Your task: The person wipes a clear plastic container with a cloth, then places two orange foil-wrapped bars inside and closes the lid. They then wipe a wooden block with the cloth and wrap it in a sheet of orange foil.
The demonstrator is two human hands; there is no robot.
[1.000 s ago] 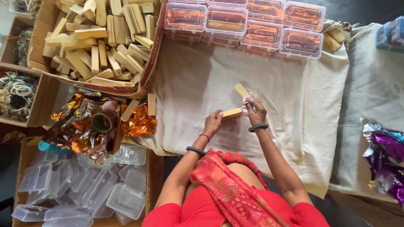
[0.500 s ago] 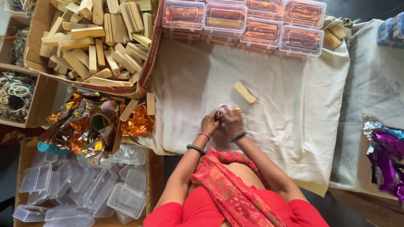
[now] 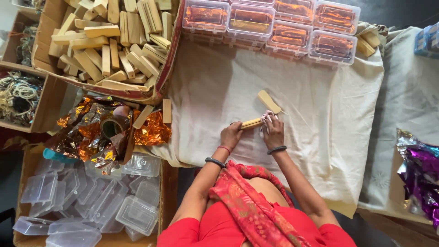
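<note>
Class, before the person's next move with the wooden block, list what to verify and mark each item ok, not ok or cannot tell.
1. Left hand steadies the wooden block at its near end: ok.
2. Right hand presses the pink cloth on the block's far end: ok.
3. Block rests on the cream sheet: cannot tell, possibly lifted.
4. Second block lies apart from the hands: ok.
5. Firmness of the grip on the cloth: cannot tell.
</note>
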